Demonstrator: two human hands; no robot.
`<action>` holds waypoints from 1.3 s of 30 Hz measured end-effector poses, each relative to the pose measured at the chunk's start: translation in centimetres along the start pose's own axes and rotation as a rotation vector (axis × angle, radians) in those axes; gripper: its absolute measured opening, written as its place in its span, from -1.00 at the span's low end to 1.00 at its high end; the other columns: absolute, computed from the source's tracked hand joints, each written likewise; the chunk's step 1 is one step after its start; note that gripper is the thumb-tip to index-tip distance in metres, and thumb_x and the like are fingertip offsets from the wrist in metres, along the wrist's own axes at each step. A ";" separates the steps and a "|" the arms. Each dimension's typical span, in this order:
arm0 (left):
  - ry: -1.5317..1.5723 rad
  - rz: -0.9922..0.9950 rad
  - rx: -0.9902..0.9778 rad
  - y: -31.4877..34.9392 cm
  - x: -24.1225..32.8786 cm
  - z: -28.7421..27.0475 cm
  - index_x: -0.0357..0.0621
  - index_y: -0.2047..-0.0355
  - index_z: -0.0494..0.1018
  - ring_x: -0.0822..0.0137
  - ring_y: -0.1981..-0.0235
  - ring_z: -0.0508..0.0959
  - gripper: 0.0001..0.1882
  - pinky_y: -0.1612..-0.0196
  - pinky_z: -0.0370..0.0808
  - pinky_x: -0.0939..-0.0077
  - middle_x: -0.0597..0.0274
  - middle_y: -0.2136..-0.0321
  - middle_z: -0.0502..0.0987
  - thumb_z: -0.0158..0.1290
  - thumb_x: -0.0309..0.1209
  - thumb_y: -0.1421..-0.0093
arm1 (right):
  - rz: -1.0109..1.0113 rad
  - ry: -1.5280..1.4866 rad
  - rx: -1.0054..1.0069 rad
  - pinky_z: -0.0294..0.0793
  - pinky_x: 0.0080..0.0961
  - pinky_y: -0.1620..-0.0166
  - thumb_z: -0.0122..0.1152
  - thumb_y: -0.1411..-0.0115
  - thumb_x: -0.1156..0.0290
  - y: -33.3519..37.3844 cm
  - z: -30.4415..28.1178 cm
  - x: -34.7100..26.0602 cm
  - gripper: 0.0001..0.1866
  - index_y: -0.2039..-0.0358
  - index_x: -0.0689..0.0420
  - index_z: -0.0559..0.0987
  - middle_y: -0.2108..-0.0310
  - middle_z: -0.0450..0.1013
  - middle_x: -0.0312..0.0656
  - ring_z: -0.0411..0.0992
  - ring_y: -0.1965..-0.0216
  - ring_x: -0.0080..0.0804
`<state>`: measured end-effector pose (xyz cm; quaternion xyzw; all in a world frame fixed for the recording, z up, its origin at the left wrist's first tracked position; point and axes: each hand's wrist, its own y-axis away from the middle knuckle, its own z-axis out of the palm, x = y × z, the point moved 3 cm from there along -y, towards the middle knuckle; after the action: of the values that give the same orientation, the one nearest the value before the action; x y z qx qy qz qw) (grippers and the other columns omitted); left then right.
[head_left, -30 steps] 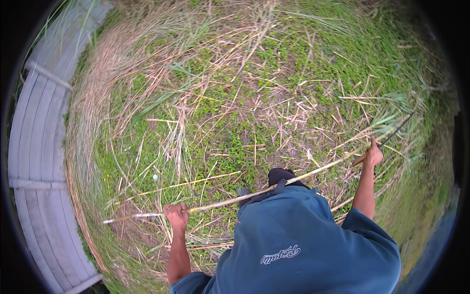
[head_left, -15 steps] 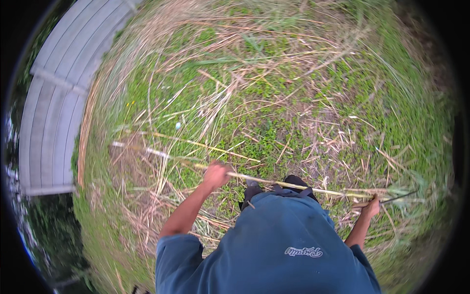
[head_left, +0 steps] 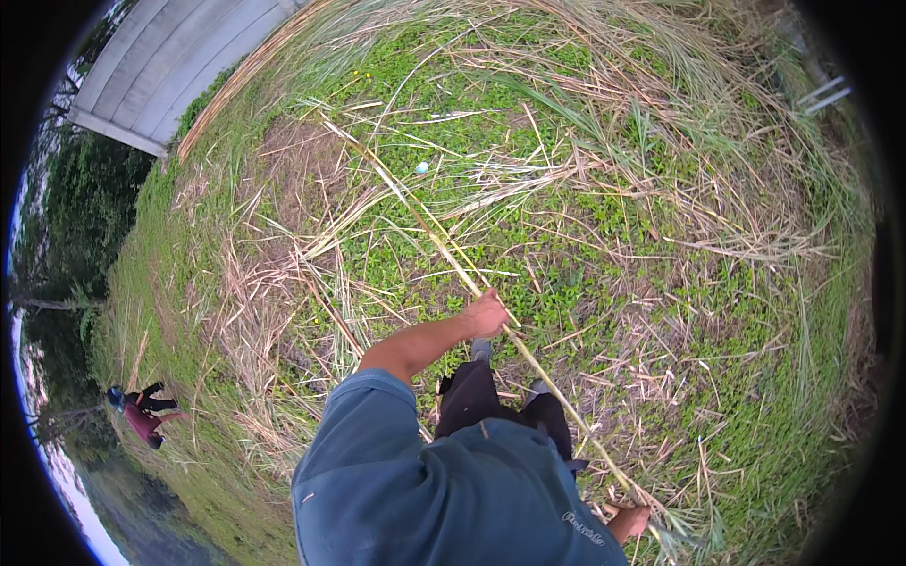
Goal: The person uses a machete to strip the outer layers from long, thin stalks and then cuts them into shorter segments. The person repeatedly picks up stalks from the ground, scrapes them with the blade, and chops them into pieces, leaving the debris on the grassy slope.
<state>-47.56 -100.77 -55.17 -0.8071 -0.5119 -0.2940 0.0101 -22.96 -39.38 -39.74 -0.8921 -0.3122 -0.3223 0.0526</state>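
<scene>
1. Your left grip [head_left: 486,316] is wrapped around the long cane stalk [head_left: 457,265].
2. Your right grip [head_left: 629,521] is by its leafy end — I can't tell its hold.
3. The stalk slants over grass [head_left: 576,269].

Stalk [head_left: 453,263] now steeply slanted; distant person [head_left: 143,415] now visible.

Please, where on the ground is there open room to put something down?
Probably most open: the low green plants right of the long stalk, between the left hand and the straw heap at upper right, though not fully bare. Crowded: that heap, and the dry stems left of the stalk.
</scene>
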 end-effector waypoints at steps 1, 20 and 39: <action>-0.032 -0.039 -0.048 0.1 -1.6 -0.9 -0.03 0.51 0.58 0.15 0.33 0.57 -0.88 -0.13 0.18 0.17 0.16 0.60 0.54 0.12 -0.33 0.07 | 0.026 0.013 -0.005 0.59 -0.28 0.28 0.21 -0.16 0.30 -1.2 0.3 0.2 -0.75 0.15 0.04 0.54 0.20 0.60 -0.18 0.61 0.24 -0.20; -0.199 -0.946 0.415 -8.2 -33.3 7.8 -0.13 -0.15 0.32 -0.05 -0.28 0.14 -0.47 -0.31 0.07 -0.08 -0.01 -0.22 0.21 0.04 -0.23 -0.18 | -0.583 -0.044 -0.355 0.57 -0.21 0.09 0.13 -0.25 0.20 4.9 8.3 -60.9 -0.69 0.08 0.07 0.58 0.19 0.58 -0.01 0.57 0.10 -0.12; 1.335 -1.519 0.417 24.3 19.8 44.7 -0.26 0.25 0.55 0.26 0.31 0.63 -0.65 0.19 0.54 0.34 0.09 0.36 0.63 -0.01 -0.19 -0.29 | -1.677 -0.154 -0.223 0.31 -0.46 0.65 0.28 0.02 0.37 -21.2 19.1 -50.7 -0.84 0.58 0.17 0.53 0.70 0.42 -0.22 0.37 0.70 -0.45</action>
<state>-0.63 -81.94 -75.62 0.0747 -0.8175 -0.5164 0.2436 -55.44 -43.32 -87.83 -0.3850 -0.8392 -0.2221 -0.3134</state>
